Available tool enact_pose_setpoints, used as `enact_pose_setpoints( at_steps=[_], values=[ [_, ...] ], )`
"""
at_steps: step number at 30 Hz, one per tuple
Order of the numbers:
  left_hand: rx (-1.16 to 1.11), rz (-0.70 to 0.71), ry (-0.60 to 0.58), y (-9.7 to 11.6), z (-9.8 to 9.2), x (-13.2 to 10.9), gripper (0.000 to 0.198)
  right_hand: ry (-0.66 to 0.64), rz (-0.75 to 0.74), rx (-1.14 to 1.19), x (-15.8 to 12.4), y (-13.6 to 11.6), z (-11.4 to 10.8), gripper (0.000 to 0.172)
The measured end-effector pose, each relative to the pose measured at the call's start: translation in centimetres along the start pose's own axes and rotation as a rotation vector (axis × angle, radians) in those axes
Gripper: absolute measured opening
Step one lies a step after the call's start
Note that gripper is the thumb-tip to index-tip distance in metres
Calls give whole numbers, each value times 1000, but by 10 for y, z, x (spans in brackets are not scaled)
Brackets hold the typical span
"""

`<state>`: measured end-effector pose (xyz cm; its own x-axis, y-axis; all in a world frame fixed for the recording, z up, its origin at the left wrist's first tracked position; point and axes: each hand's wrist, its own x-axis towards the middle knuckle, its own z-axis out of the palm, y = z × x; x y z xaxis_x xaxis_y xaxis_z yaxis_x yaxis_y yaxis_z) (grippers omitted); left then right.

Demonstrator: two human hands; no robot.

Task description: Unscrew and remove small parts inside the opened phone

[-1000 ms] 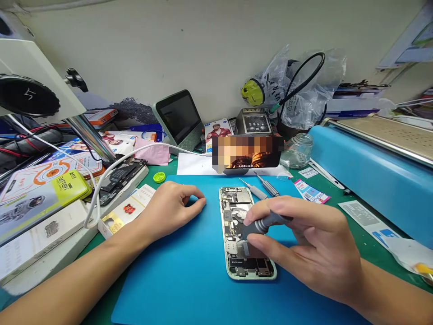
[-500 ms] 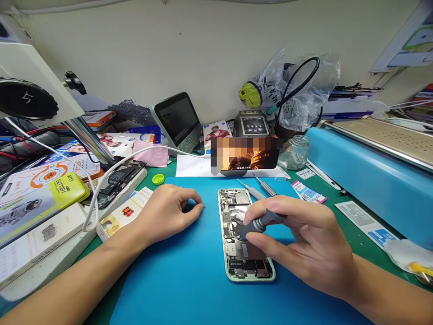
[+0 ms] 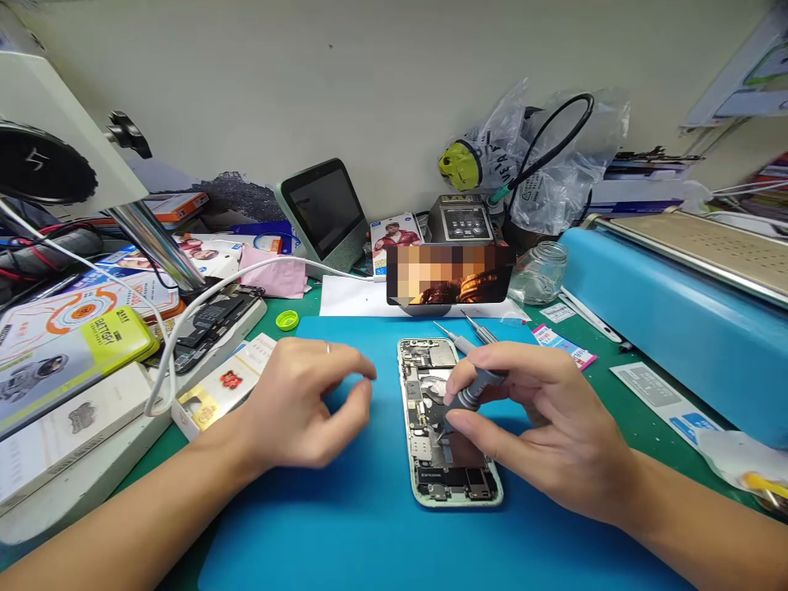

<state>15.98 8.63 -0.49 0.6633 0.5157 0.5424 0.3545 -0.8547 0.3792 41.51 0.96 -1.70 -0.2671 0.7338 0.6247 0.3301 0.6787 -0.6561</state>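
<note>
An opened phone (image 3: 455,464) lies on the blue mat (image 3: 320,525), its circuit boards and internal parts showing. My right hand (image 3: 547,435) grips a grey screwdriver (image 3: 471,394) between thumb and fingers, tilted over the middle of the phone. The screwdriver's tip is hard to make out against the parts. To the left of the phone, my left hand (image 3: 313,402) hovers over the mat with thumb and forefinger apart and nothing visible between them. Two more screwdrivers (image 3: 452,336) lie beyond the phone, partly behind my right hand.
A propped phone playing a video (image 3: 449,275) stands behind the mat. Boxes (image 3: 231,377), a bare phone chassis (image 3: 213,324) and a white cable (image 3: 246,267) crowd the left. A blue machine (image 3: 665,328) and a glass jar (image 3: 542,271) stand at the right.
My left thumb and forefinger, touching before, have parted, and the thumb has dropped toward me. My right hand has shifted slightly, still holding the screwdriver over the phone. The view has moved a little.
</note>
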Motion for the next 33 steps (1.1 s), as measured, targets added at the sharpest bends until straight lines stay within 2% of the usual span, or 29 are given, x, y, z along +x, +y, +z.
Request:
enact_pose_setpoints(
  at_steps=[3,5,11,20,33],
  values=[
    [-81,184,-138,14,5,-3,18,0,43,16,1,-1,1,52],
    [-134,233,-223,19,10,-4,18,-1,65,31,2,-2,2,49],
    [-159,174,-219,21,17,-6,16,24,110,67,3,-4,5,44],
    [-130,100,-310,25,25,-6,11,59,69,118,3,-3,4,48],
    [-131,25,-372,24,26,-3,10,37,41,169,1,-4,4,55]
  ],
)
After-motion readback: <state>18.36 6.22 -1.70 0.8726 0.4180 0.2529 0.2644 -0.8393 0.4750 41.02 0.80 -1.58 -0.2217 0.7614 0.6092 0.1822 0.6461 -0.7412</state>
